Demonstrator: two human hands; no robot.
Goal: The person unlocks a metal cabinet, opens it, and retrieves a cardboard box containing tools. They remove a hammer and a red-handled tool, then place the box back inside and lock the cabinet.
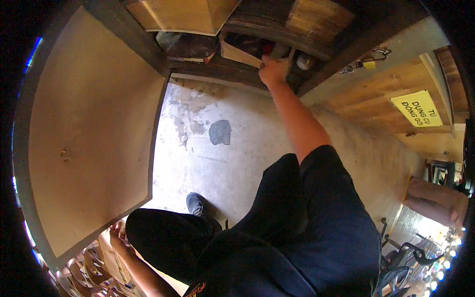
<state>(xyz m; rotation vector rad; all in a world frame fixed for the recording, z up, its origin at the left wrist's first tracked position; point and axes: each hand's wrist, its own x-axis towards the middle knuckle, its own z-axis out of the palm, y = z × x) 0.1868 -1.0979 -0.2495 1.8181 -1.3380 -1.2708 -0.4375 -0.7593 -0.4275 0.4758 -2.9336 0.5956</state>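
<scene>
At the bottom of a wooden cabinet, my right hand (272, 72) reaches in, its fingers closed over the near edge of an open cardboard box (242, 53). Dark contents and something red show inside the box, though too dim to name. My left hand (118, 238) is low at the left, close to the lower edge of the open cabinet door (94, 133). Beside it is a tan, flat-sided object (110, 255). The left fingers are partly hidden, and their grip does not show clearly.
A second door (356, 94) stands open at the right, with a yellow label (416, 110) and a latch with a padlock (368, 64). A round-ended container (305, 61) sits right of the box. Below lies a concrete floor (198, 163) with a dark patch. Tan curved pieces (89, 267) fill the lower left.
</scene>
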